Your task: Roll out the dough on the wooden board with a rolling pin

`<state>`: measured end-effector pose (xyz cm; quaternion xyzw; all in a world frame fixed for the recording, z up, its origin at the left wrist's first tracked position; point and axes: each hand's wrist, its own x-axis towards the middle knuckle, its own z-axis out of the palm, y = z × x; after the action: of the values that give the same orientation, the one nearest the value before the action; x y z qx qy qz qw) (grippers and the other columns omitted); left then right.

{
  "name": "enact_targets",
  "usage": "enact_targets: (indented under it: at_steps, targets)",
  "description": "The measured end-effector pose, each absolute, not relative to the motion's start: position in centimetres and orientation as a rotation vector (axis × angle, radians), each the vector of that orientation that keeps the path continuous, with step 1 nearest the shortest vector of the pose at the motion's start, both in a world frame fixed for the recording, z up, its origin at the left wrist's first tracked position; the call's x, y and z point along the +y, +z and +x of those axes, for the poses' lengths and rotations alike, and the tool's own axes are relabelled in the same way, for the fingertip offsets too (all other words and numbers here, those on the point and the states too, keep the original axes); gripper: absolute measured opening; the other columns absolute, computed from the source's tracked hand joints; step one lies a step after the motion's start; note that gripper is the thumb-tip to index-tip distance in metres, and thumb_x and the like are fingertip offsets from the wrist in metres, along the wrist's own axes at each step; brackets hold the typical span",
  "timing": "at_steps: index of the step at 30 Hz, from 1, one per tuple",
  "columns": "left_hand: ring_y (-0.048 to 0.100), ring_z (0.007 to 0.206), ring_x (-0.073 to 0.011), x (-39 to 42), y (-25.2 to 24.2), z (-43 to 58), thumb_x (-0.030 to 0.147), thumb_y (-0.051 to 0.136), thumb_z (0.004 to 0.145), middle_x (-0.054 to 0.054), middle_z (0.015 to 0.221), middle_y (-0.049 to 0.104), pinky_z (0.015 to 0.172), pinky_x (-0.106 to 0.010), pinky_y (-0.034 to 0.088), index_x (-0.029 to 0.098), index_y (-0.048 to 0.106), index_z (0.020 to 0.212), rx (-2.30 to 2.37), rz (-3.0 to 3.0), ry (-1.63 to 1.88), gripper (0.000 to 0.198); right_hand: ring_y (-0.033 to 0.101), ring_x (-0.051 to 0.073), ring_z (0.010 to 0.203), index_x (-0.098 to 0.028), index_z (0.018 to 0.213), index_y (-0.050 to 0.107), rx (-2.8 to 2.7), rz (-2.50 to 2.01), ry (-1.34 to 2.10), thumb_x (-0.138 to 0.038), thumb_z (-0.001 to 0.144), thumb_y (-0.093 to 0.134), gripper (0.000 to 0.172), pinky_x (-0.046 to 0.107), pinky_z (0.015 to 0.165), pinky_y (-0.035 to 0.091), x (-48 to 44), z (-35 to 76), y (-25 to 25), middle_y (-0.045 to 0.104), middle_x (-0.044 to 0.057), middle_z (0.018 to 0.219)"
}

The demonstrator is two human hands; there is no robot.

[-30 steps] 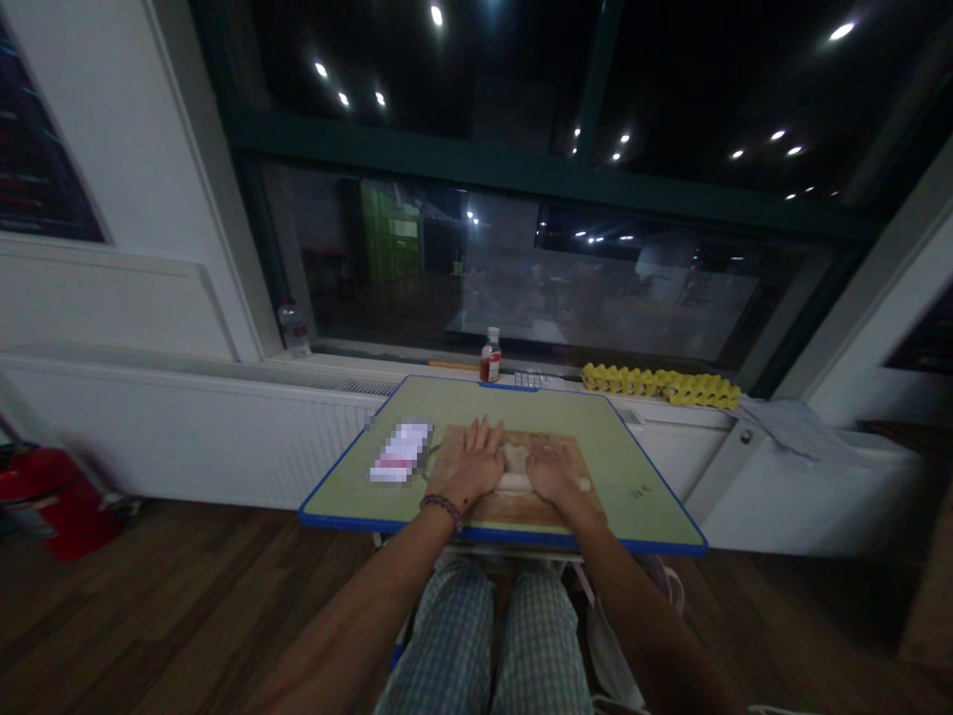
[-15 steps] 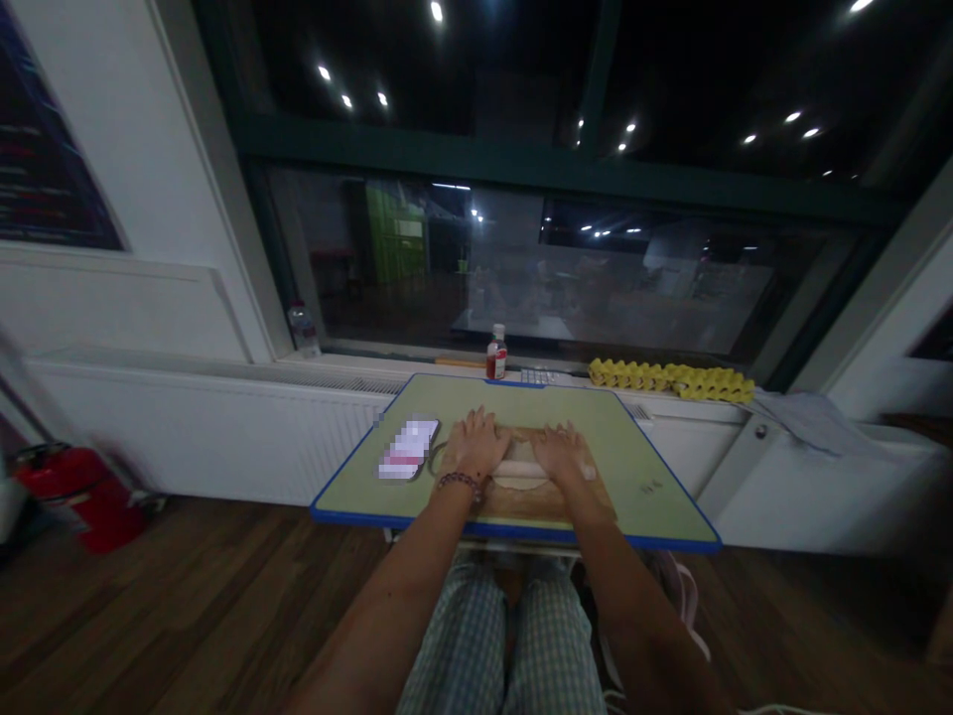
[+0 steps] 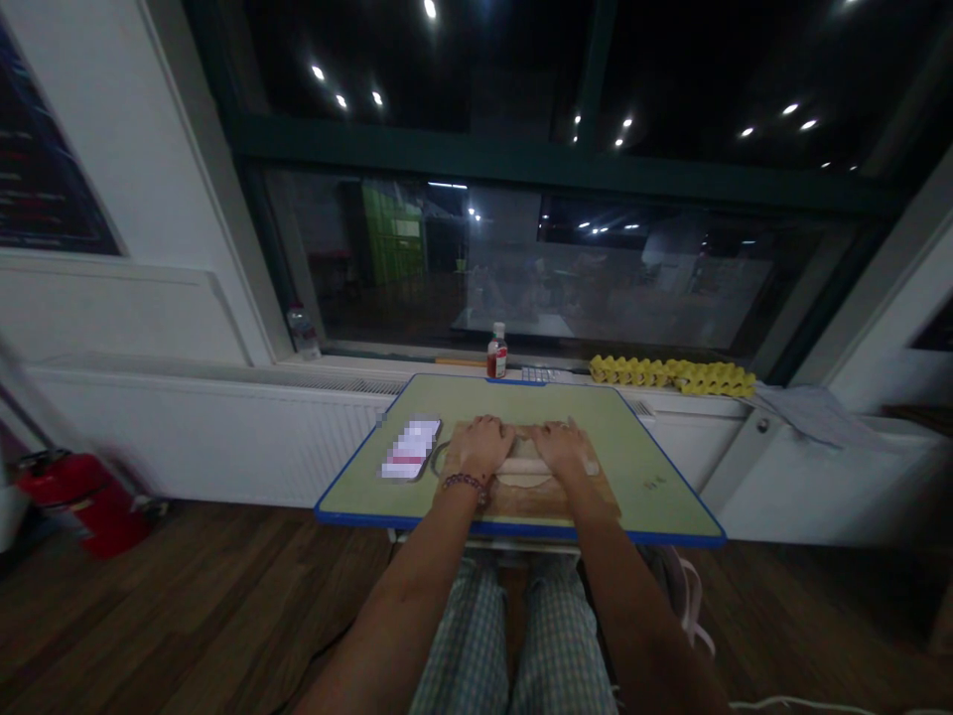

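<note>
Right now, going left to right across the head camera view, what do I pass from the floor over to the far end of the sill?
red fire extinguisher → pixelated phone → left hand → rolling pin → right hand → yellow egg tray → crumpled pale sheet

A blurred phone (image 3: pixel 411 449) lies on the green desk (image 3: pixel 629 447). Beyond it, a sauce bottle (image 3: pixel 496 354) and yellow egg trays (image 3: pixel 672 377) sit on the sill (image 3: pixel 372 365), with a water bottle (image 3: pixel 302 333) further left. A red extinguisher (image 3: pixel 81 501) stands on the floor (image 3: pixel 186 596).
</note>
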<state>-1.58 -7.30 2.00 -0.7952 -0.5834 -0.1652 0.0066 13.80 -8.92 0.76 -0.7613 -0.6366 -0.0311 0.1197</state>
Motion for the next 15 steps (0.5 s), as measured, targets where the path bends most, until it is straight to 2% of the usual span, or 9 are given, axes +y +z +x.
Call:
enact_targets:
  at_steps: [5, 15]
  targets:
    - [0.068, 0.098, -0.0236, -7.0, 2.0, -1.5, 0.035, 0.04, 0.096, -0.013, 0.103, 0.074, 0.087, -0.033, 0.046, 0.016, 0.07, 0.102, -1.865, -2.497, -0.525, 0.037, 0.058, 0.026, 0.118, -0.013, 0.11, 0.074, -1.814, -2.211, -0.114, -0.043, 0.097, 0.038, 0.048, 0.036, 0.102, 0.035, -8.5, 13.8, 0.9, 0.071, 0.017, 0.117]
    - [0.066, 0.105, -0.0244, -7.3, 3.1, -1.2, 0.033, 0.038, 0.097, -0.014, 0.108, 0.072, 0.089, -0.033, 0.047, 0.014, 0.073, 0.098, -1.878, -2.491, -0.506, 0.04, 0.064, 0.027, 0.106, -0.013, 0.104, 0.075, -1.775, -2.243, -0.122, -0.04, 0.096, 0.04, 0.045, 0.035, 0.09, 0.043, -7.6, 14.0, 0.5, 0.073, 0.016, 0.11]
